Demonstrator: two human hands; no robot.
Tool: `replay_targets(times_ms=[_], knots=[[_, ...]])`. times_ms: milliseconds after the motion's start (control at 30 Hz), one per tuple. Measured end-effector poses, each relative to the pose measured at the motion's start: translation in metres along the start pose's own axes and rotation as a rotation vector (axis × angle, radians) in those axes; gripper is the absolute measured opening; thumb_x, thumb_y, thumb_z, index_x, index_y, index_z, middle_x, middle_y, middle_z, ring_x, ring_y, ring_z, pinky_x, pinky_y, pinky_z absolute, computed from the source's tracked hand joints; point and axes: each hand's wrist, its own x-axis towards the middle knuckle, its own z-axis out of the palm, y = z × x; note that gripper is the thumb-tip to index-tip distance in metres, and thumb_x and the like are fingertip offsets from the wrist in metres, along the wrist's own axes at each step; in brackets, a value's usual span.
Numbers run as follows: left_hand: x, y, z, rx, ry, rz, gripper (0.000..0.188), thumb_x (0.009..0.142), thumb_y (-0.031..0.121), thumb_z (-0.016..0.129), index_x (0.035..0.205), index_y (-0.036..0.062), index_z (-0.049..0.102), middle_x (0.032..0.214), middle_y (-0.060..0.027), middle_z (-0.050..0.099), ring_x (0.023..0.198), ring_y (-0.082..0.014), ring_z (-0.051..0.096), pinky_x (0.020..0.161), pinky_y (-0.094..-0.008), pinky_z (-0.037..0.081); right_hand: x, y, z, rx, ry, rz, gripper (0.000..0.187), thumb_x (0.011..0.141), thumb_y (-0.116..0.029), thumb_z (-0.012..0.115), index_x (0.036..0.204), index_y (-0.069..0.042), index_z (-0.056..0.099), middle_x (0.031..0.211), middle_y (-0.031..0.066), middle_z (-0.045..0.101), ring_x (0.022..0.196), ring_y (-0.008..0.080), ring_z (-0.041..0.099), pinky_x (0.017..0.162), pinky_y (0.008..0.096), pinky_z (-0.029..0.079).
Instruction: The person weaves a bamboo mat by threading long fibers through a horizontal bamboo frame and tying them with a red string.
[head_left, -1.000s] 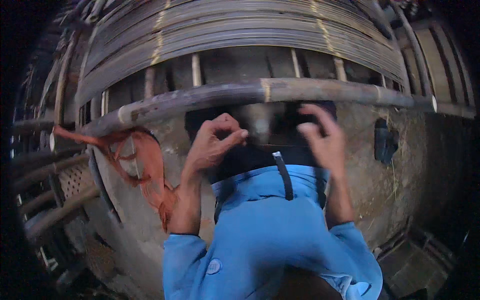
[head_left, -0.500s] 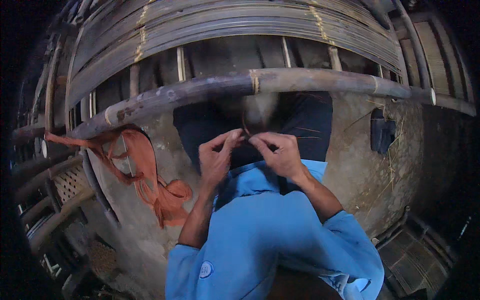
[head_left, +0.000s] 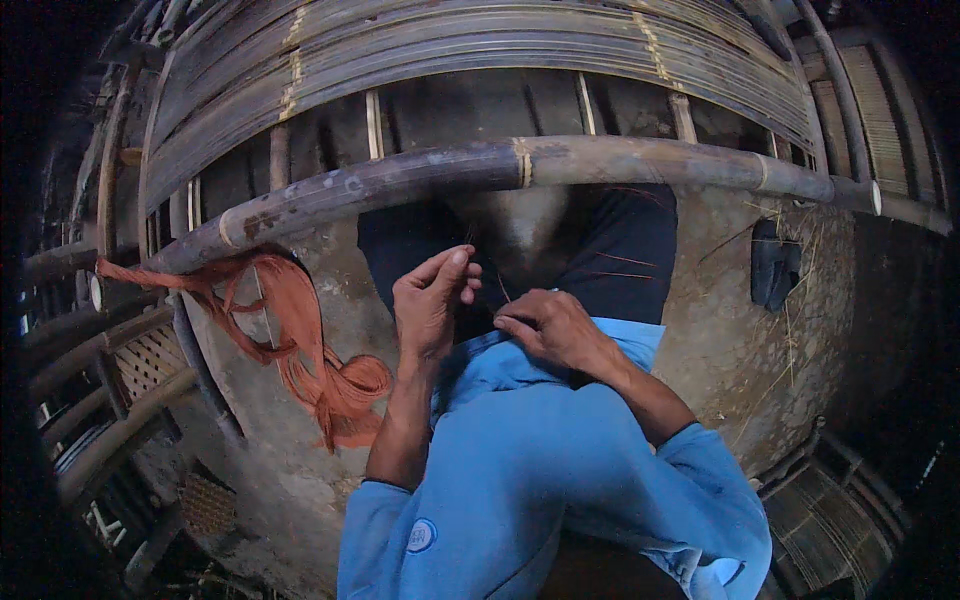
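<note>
My left hand (head_left: 432,300) is raised over my lap, thumb and forefinger pinched at the tip. A fine dark strand appears to stand up from that pinch, though it is hard to see against the dark trousers. Lower and to its right, my right hand (head_left: 558,328) is closed with its palm down, pinching a thin reddish strand (head_left: 502,287) that rises from its fingertips. More reddish strands (head_left: 625,268) lie across the right thigh of my dark trousers (head_left: 632,230). Whether one strand joins both hands cannot be made out.
A thick bamboo pole (head_left: 440,170) crosses in front of my knees, below a slatted bamboo platform (head_left: 480,65). An orange-red bundle of fibres (head_left: 300,320) hangs from its left end to the floor. Dark footwear (head_left: 773,265) and loose straw lie at right.
My hands have moved apart: the left has gone slightly up and left, while the right has dropped lower and turned palm down. Before, their fingertips nearly met.
</note>
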Motion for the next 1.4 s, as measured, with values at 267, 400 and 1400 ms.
replay_targets(times_ms=[267,400,1400], knots=[[-0.011,0.001,0.001,0.049,-0.077,-0.032,0.026,0.095,0.017,0.070,0.107,-0.0069,0.071,0.086,-0.0127,0.072,0.068,-0.0139,0.065,0.056,-0.0236,0.050,0.039,-0.002,-0.014,0.445,0.356,0.145,0.024,0.091,-0.023,0.073,0.101,-0.001,0.074,0.097,0.0117,0.074,0.086,0.0189,0.069,0.076,0.0326,0.052],[-0.013,-0.004,0.000,0.059,-0.078,-0.021,0.028,0.094,0.019,0.071,0.106,-0.0064,0.072,0.085,-0.0126,0.072,0.068,-0.0140,0.065,0.056,-0.0241,0.051,0.044,-0.011,-0.020,0.521,0.281,0.217,0.028,0.092,-0.027,0.072,0.100,0.000,0.075,0.093,0.0069,0.076,0.081,0.0093,0.065,0.071,0.0265,0.050],[-0.019,0.010,0.002,0.439,-0.055,0.109,0.021,0.088,0.017,0.078,0.096,-0.0018,0.076,0.080,-0.0031,0.072,0.068,-0.0053,0.060,0.061,-0.0184,0.044,0.038,-0.008,-0.037,0.089,0.346,-0.161,0.018,0.086,-0.013,0.076,0.101,-0.002,0.075,0.096,0.0095,0.076,0.085,0.0195,0.071,0.073,0.0323,0.056]])
